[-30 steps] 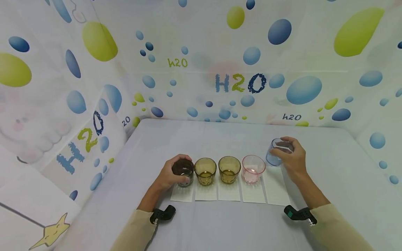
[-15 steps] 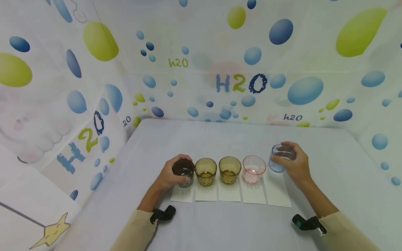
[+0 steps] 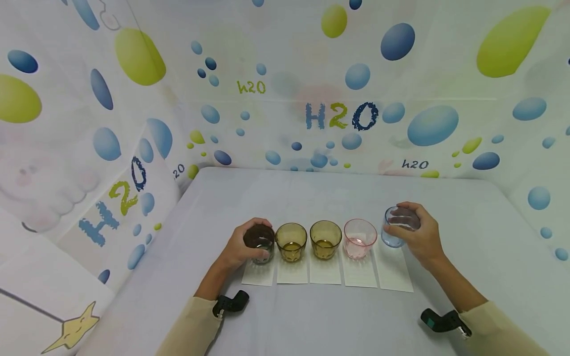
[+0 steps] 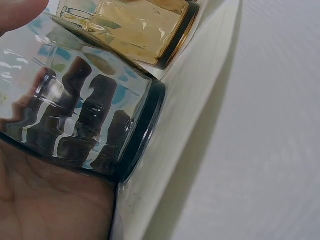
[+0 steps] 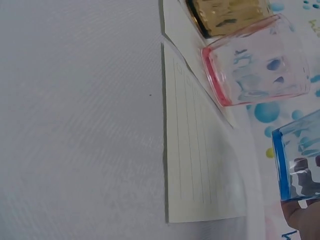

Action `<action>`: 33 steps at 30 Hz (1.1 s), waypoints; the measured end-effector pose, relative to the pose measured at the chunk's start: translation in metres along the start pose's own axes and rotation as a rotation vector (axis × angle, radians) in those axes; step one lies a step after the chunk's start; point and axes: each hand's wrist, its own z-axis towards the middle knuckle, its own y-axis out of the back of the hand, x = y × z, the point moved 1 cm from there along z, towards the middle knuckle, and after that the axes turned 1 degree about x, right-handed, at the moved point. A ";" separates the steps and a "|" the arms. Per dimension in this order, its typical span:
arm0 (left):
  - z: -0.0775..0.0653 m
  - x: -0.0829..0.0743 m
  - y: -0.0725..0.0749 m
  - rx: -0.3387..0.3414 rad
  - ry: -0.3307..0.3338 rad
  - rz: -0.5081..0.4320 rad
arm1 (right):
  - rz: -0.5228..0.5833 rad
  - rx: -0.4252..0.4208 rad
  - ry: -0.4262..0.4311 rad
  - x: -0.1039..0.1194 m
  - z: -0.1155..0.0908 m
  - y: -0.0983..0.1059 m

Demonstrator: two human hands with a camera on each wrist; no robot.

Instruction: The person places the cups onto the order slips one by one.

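Note:
My left hand (image 3: 242, 247) grips a dark grey glass (image 4: 85, 100), thumb on its near side and fingers round its far side. This glass stands upright on the leftmost of several cream paper slips (image 3: 258, 277). On the right, my right hand (image 3: 420, 235) holds a clear blue glass (image 5: 300, 160) between thumb and fingers, at the far end of the rightmost slip (image 5: 195, 165); whether its base touches anything I cannot tell. Between the hands stand two amber glasses (image 3: 291, 242) (image 3: 326, 240) and a pink-rimmed glass (image 3: 359, 239), each on its own slip.
A white cloth (image 3: 311, 316) covers the table. Behind it and on the left rises a white backdrop (image 3: 285, 54) with blue and green spots and H2O lettering. The glasses stand close together in one row, the slips reaching out in front of them.
My right hand has brought the blue glass nearer to me and slightly right, over the rightmost slip's far end, mostly in the first half second. My left hand stays on the grey glass.

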 end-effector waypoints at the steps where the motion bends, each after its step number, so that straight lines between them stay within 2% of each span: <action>1: 0.000 0.000 0.000 0.000 0.001 0.001 | -0.003 0.003 0.003 0.000 -0.001 0.000; 12: 0.000 0.004 0.000 0.004 0.003 0.002 | -0.038 0.019 -0.005 -0.008 -0.009 -0.004; 33: 0.000 0.003 0.001 0.002 0.003 -0.010 | -0.015 0.079 -0.011 -0.021 -0.019 -0.005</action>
